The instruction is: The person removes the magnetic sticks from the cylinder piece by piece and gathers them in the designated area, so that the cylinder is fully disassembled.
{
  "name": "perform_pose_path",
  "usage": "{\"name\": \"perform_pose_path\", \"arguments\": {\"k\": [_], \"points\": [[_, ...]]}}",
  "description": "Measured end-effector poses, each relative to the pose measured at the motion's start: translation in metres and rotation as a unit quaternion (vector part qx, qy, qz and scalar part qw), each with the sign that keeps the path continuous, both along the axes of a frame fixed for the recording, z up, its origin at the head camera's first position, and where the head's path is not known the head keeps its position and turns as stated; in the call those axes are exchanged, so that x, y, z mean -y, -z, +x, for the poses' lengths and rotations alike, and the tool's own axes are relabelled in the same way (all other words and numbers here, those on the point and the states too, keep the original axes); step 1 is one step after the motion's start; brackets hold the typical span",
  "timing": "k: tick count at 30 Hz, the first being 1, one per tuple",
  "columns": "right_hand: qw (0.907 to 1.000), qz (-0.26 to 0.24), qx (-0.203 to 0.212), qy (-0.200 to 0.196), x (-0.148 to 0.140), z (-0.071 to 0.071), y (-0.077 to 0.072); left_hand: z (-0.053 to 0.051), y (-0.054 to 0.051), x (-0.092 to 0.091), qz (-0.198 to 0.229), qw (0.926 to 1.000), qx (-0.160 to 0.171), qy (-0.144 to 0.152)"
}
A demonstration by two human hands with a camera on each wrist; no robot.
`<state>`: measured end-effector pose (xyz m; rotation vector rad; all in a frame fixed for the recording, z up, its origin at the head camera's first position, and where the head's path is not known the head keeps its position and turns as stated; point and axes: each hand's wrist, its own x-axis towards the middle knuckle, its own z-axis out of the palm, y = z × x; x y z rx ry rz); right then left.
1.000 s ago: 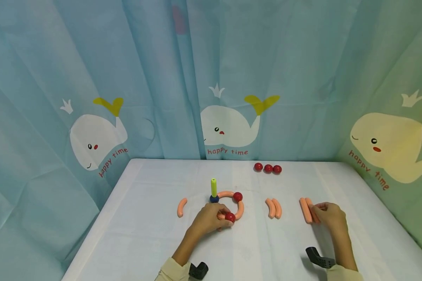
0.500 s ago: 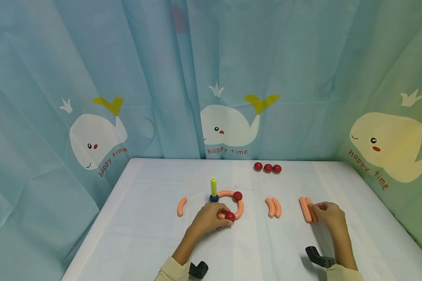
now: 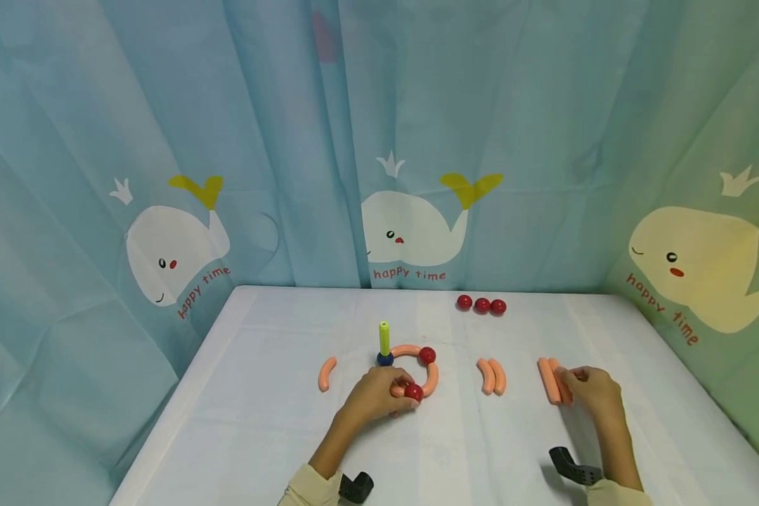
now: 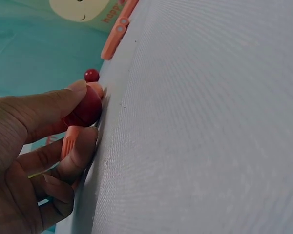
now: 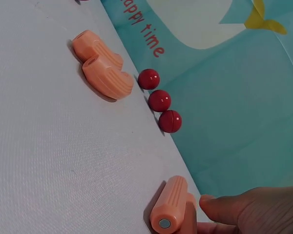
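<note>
Head: left grip (image 3: 376,391), at 6 o'clock on ring (image 3: 433,378), clamped on red ball (image 3: 414,393). Right grip (image 3: 594,395), nearer of two, pinched on right rod (image 3: 566,395): rod at 9 o'clock from it, long axis 11-to-5; left rod (image 3: 548,381) alongside. Ring also toward 9, well apart.

Left wrist: curved piece (image 4: 70,140) at 7 o'clock from red ball.

Right wrist: left rod at 9 o'clock from right grip; contact with right rod partly hidden.

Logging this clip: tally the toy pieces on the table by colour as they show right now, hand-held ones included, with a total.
Red balls: 5
Orange pieces: 8 showing; the left hand may hide more
Blue ball: 1
Yellow-green stick: 1
Total: 15 visible
</note>
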<state>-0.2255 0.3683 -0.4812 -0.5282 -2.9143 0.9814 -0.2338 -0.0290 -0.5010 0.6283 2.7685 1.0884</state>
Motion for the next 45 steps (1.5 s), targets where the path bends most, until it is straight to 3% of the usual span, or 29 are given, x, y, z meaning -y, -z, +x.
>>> {"name": "perform_pose_path", "arguments": {"k": [10, 13, 15, 17, 21, 26, 27, 32, 37, 41, 45], "points": [[0.9987, 0.030, -0.014, 0.039, 0.009, 0.001, -0.003, 0.002, -0.003, 0.002, -0.016, 0.9996, -0.021, 0.001], [0.9961, 0.048, -0.055, 0.048, 0.015, 0.002, -0.007, 0.002, -0.007, 0.002, -0.015, 0.9996, -0.024, -0.004], [0.9921, 0.056, -0.105, 0.037, 0.021, 0.002, -0.010, 0.002, -0.010, 0.001, -0.006, 0.9996, -0.026, -0.014], [0.9840, 0.068, -0.164, 0.014, 0.030, -0.001, -0.013, 0.002, -0.016, 0.001, 0.005, 0.9992, -0.030, -0.027], [0.9585, 0.082, -0.269, -0.050, 0.057, -0.007, -0.020, 0.003, -0.030, 0.003, 0.023, 0.9971, -0.058, -0.044], [0.9269, 0.077, -0.342, -0.135, 0.097, -0.014, -0.024, 0.005, -0.038, 0.012, 0.051, 0.9941, -0.072, -0.064], [0.9230, 0.073, -0.346, -0.152, 0.106, -0.016, -0.025, 0.004, -0.038, 0.014, 0.053, 0.9935, -0.069, -0.072], [0.9224, 0.023, -0.305, -0.236, 0.150, -0.026, -0.029, -0.002, -0.030, 0.024, 0.062, 0.9883, -0.060, -0.126], [0.9136, -0.042, -0.264, -0.306, 0.190, -0.041, -0.026, -0.012, -0.013, 0.027, 0.082, 0.9801, -0.046, -0.175], [0.9045, -0.085, -0.226, -0.351, 0.216, -0.050, -0.019, -0.017, -0.001, 0.028, 0.098, 0.9798, -0.015, -0.174], [0.8953, -0.105, -0.214, -0.376, 0.238, -0.058, -0.013, -0.021, 0.005, 0.028, 0.103, 0.9832, -0.026, -0.149]]}}
